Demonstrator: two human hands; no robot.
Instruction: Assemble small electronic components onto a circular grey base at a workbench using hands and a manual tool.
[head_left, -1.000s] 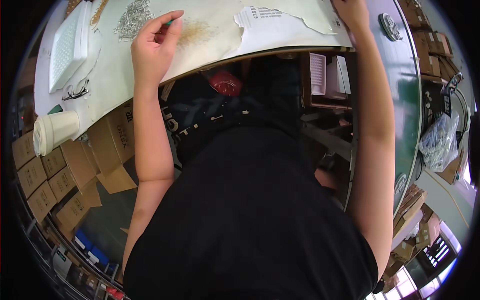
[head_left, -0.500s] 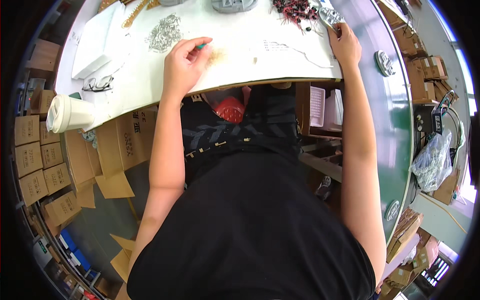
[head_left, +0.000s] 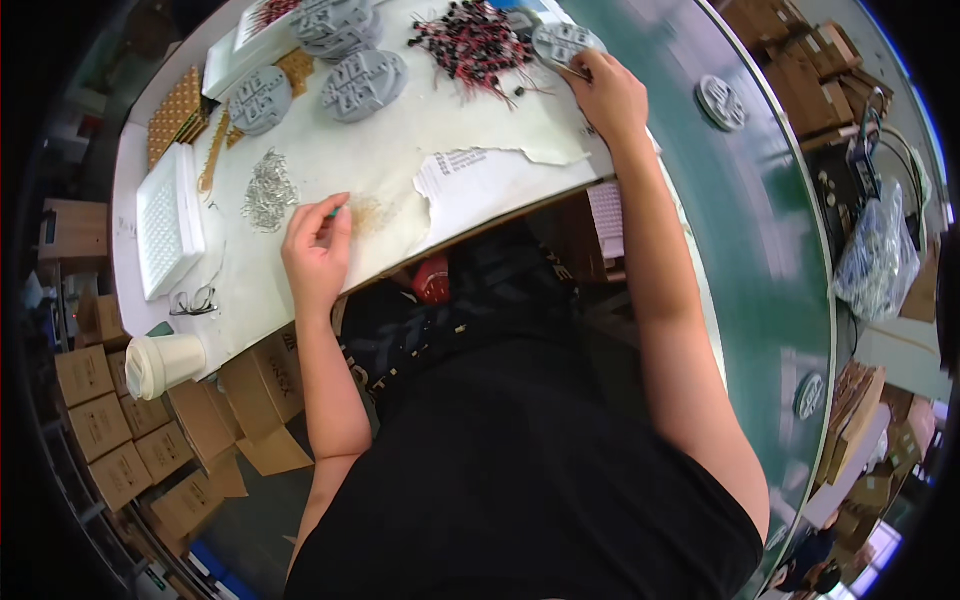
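Note:
My left hand rests low over the white tabletop, its fingers closed in a pinch around a small teal piece. Only a bit of that piece shows between thumb and fingers. Beside this hand lies a heap of small silvery metal parts, and a brownish smudge marks the table by the fingertips. At the table's far right edge, my right hand grips the near rim of a grey round plastic disc with raised shapes. Its thumb and fingers are closed on it. Left of the disc spreads a pile of black components with red wires.
More grey discs are stacked at the back. A white tray, eyeglasses and a cream lidded cup line the left side. A green conveyor belt carrying grey discs runs along the right. Cardboard boxes stand lower left.
The view has turned and tilted, showing more of the table's far side. Both hands keep their holds, staying near the same spots on the table.

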